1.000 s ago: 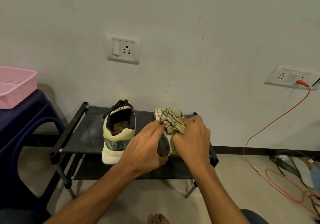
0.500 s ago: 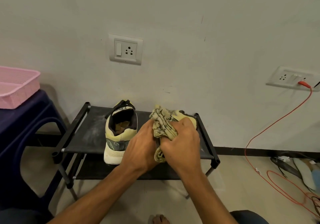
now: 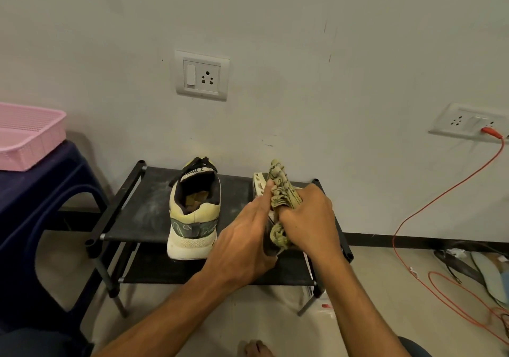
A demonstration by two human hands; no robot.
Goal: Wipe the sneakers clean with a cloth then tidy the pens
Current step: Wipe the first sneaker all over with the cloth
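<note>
Two pale yellow sneakers are on the top shelf of a black shoe rack (image 3: 137, 208). The left sneaker (image 3: 194, 213) stands alone, heel toward me. The right sneaker (image 3: 260, 184) is turned on its side, mostly hidden behind my hands, with only its sole edge showing. My left hand (image 3: 242, 235) grips that sneaker from the left. My right hand (image 3: 305, 219) holds a crumpled yellowish patterned cloth (image 3: 281, 191) pressed against it. No pens are in sight.
A pink basket (image 3: 27, 136) rests on a dark blue stool (image 3: 41, 191) at the left. A red cable (image 3: 413, 219) runs from a wall socket (image 3: 465, 121) down to the floor at the right, beside footwear (image 3: 484, 271). A switch plate (image 3: 202, 75) is above the rack.
The cloth in my right hand has slid along the right sneaker, toward me and then farther back up it. My left hand has stayed on that shoe.
</note>
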